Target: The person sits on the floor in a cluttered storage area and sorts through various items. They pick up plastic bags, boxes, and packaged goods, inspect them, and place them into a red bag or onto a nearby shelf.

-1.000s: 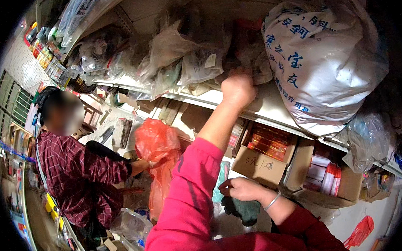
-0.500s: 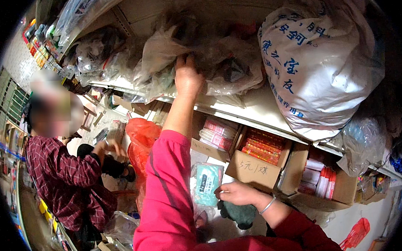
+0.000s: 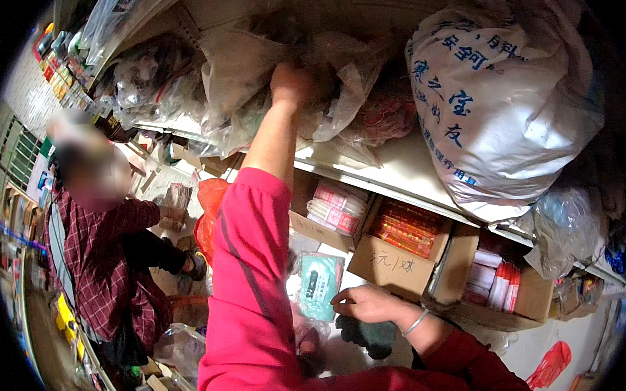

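Observation:
My left hand reaches up to the shelf, its fingers curled into a clear plastic bag among several crumpled bags; the fingertips are blurred and partly hidden. Lower down, my right hand has its thumb and fingers drawn together. Their tips meet the right edge of a teal packet in shiny wrapping. Whether they grip it, I cannot make out. A dark green, soft-looking thing shows just below the right hand. Right of the left hand, a reddish bundle in clear plastic lies on the shelf.
A large white sack with blue print stands on the shelf's right. Below are cardboard boxes holding white-and-pink packs, red-gold packs and red-and-white packs. At left crouches a person in a checked shirt, near a red bag.
My left hand has pulled the plastic about, baring more of the reddish bundle. My right hand stays beside the teal packet. The person at left has shifted, one arm now stretched forward.

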`<state>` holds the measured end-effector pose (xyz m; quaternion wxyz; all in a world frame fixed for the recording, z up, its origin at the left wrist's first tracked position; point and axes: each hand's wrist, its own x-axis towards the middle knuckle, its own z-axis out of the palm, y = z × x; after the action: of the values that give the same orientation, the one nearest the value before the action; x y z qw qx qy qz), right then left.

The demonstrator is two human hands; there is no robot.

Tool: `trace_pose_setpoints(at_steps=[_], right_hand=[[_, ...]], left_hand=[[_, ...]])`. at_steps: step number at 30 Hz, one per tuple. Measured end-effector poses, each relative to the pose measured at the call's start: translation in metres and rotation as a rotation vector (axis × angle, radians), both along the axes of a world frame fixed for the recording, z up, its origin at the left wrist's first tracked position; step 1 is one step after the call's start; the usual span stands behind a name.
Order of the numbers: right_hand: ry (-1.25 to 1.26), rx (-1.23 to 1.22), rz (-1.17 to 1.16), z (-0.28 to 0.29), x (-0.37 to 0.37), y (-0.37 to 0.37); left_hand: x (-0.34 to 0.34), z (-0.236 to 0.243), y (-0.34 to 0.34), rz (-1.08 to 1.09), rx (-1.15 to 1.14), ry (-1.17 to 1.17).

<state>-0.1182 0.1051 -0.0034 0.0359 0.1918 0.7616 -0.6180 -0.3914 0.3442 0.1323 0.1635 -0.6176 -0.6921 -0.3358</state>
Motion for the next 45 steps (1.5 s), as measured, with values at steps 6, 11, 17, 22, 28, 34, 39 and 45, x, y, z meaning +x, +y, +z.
trace_pose_setpoints(at_steps=[6, 11, 17, 22, 28, 34, 39, 45], right_hand=[[0.07, -0.057, -0.068, -0.019, 0.007, 0.002], [0.052, -0.071, -0.083, -0.029, 0.003, -0.005], [0.001, -0.066, -0.105, -0.029, 0.004, 0.0], [-0.05, -0.058, 0.013, -0.019, -0.009, -0.007], [-0.181, 0.009, 0.174, -0.017, -0.007, 0.002], [-0.195, 0.135, 0.248, -0.005, -0.006, -0.006], [-0.253, 0.269, 0.298, -0.005, -0.016, -0.011], [-0.248, 0.259, 0.291, -0.013, -0.02, -0.015]], left_hand=[[0.037, 0.001, -0.033, -0.423, 0.071, -0.875], [0.05, 0.006, -0.065, -0.455, 0.067, -0.954], [0.1, -0.022, -0.1, -0.251, 0.477, -0.398], [0.155, -0.052, -0.096, -0.375, 0.182, -0.137], [0.155, -0.061, -0.115, -0.318, 0.242, -0.067], [0.096, -0.042, -0.148, -0.272, 0.512, -0.224], [0.119, 0.007, -0.104, -0.225, -0.065, -0.02], [0.095, 0.016, -0.044, -0.008, -0.269, 0.107]])
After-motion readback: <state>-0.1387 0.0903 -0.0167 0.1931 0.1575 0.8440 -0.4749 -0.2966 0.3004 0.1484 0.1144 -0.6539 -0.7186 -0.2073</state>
